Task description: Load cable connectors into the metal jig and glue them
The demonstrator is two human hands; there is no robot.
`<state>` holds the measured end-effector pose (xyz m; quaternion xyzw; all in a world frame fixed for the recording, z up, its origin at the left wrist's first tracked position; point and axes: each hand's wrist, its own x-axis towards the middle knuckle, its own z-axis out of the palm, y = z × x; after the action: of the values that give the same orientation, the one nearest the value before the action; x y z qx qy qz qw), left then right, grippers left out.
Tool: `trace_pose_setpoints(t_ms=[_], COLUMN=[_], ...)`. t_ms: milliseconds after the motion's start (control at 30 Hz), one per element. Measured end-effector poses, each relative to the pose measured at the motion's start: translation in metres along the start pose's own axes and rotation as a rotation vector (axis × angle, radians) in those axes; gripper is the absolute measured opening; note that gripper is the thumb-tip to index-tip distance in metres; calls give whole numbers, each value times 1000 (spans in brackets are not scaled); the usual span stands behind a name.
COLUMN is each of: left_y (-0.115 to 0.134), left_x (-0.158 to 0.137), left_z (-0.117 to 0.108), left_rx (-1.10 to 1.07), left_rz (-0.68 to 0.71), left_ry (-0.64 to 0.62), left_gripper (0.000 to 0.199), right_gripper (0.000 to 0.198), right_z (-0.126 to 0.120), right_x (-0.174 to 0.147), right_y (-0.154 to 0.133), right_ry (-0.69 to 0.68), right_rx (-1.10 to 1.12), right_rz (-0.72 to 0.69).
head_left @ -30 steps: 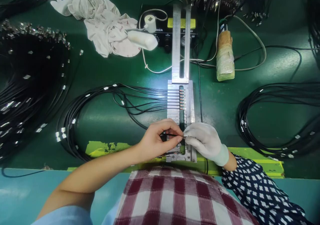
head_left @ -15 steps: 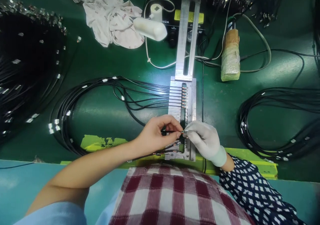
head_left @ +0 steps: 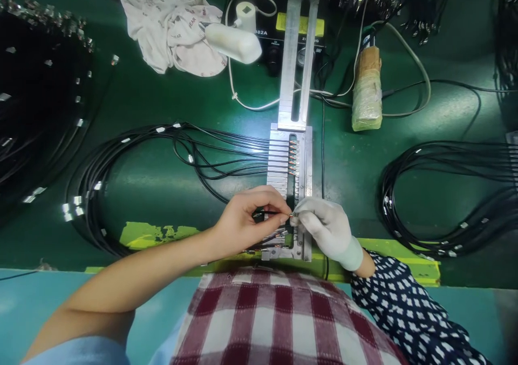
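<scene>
My bare left hand (head_left: pixel 245 222) pinches a thin black cable (head_left: pixel 269 212) close to its end. Opposite it, my right hand (head_left: pixel 327 229) in a white glove has thumb and forefinger closed on the small metal connector (head_left: pixel 294 214) at that cable's tip. Both hands are over the lower half of a slotted metal fixture (head_left: pixel 306 165). In the fixture's upper slots, several black cables lie side by side, their stripped copper-coloured ends (head_left: pixel 292 157) at the central gap. More cable ends lie near the bottom of the fixture, partly covered by my left hand.
Looped black cables (head_left: pixel 162 131) spread left of the fixture; another coil (head_left: pixel 386 203) lies right. A dark cable pile (head_left: pixel 36 84) fills the far left. Behind stand a white lamp (head_left: pixel 234 42), a crumpled cloth (head_left: pixel 174 30), a black control box (head_left: pixel 263 44) and a tape-wrapped tool (head_left: pixel 367 97).
The whole view has shifted slightly, so things appear a little further left. Both hands keep their grip on the cable and connector, with hardly any movement against the fixture.
</scene>
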<state>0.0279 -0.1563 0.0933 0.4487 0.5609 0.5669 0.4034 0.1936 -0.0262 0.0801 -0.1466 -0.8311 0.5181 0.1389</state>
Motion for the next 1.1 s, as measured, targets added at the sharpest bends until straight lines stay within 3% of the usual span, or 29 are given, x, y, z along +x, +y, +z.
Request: trace_pose_setpoints(t_ms=[267, 667, 767, 900, 1100], left_y=[-2, -3, -3, 1, 3], left_x=[1, -1, 0, 1, -1], left_z=[2, 0, 0, 0, 1], left_rx=[50, 141, 206, 289, 303], left_rz=[7, 134, 206, 317, 236], left_ry=[33, 30, 29, 17, -17], left_gripper=[4, 13, 13, 15, 12], right_gripper=[45, 43, 43, 39, 29], right_z=[-1, 0, 0, -1, -1], right_x=[-2, -4, -3, -1, -3], right_y=[-2, -2, -2, -1, 4], right_ry=[-38, -62, -44, 27, 74], right_rx=[173, 255, 181, -4, -217], right_rz=[153, 208, 143, -95, -345])
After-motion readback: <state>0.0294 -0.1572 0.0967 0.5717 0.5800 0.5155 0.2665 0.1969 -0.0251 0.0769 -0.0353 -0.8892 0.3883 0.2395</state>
